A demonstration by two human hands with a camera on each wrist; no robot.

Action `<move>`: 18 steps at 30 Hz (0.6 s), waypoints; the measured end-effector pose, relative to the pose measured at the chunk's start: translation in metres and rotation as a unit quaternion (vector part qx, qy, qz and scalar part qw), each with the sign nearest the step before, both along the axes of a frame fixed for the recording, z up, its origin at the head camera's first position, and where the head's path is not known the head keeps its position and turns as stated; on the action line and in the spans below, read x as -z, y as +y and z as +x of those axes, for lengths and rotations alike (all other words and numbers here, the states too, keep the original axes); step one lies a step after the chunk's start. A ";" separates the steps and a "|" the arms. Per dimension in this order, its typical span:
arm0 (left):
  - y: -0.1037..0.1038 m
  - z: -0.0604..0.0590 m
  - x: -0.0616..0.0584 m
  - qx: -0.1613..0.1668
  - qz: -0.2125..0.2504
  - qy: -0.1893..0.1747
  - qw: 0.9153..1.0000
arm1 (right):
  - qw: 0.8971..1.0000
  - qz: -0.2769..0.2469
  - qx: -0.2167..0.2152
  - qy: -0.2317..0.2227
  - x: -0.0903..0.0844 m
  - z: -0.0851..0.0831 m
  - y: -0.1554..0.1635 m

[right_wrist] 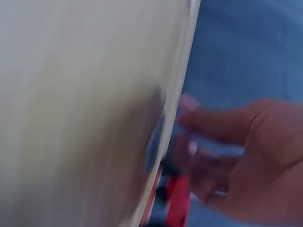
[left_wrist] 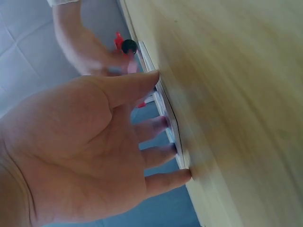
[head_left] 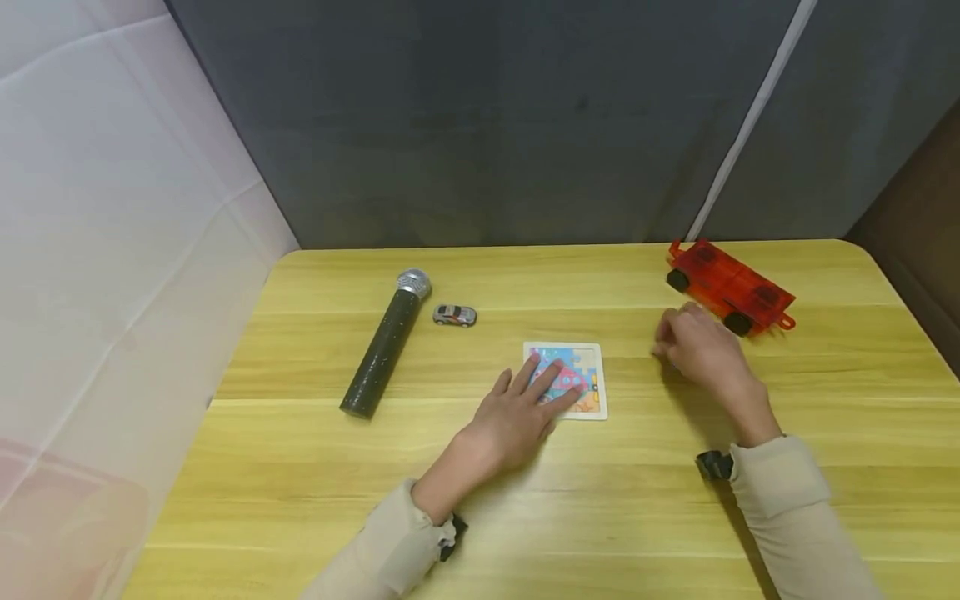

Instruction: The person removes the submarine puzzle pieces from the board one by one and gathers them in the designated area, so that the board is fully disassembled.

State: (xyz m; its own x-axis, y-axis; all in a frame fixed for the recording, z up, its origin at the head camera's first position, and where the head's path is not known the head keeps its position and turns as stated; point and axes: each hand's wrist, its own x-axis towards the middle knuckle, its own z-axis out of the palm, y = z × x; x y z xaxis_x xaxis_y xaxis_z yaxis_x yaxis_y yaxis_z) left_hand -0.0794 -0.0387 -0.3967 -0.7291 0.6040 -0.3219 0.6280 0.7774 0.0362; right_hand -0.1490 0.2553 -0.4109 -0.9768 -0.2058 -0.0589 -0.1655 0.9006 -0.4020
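Head view puts the puzzle board [head_left: 570, 379] at frame centre on the table [head_left: 675, 517], the left hand [head_left: 517, 417] pressing it with flat, spread fingers — thin, stiff, light, probably best lifted by an edge — while the right hand [head_left: 693, 346], blurred, hovers loosely curled and empty beside the red car [head_left: 729, 287].

Yellow wood-grain table [head_left: 315, 467]; dark grey curtain [head_left: 480, 117] behind; white fabric [head_left: 97, 208] left.

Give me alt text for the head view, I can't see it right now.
A person's left hand rests with straight fingers on a small jigsaw puzzle on a wooden table, while the blurred right hand hovers near a red toy cart. A microphone and small toy car lie at left.
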 end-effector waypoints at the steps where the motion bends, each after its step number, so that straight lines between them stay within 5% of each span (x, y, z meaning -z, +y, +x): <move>1: 0.000 0.000 0.000 0.000 -0.003 0.000 1.000 | 0.999 -0.019 -0.027 0.018 -0.007 0.004 -0.016; 6: 0.002 0.001 0.000 -0.010 -0.007 -0.014 1.000 | 0.984 -0.087 -0.154 0.023 -0.011 0.009 -0.073; 18: -0.001 0.000 0.000 -0.027 -0.003 -0.023 0.999 | 0.993 0.001 -0.113 0.027 -0.014 0.021 -0.109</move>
State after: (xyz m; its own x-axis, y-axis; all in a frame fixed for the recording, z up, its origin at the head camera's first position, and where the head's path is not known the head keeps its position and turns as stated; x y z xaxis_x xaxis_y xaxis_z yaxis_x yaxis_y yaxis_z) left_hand -0.0792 -0.0396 -0.3962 -0.7445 0.5621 -0.3602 0.5832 0.8102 0.0589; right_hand -0.1284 0.1466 -0.3969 -0.9078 -0.4194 -0.0078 -0.3842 0.8387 -0.3860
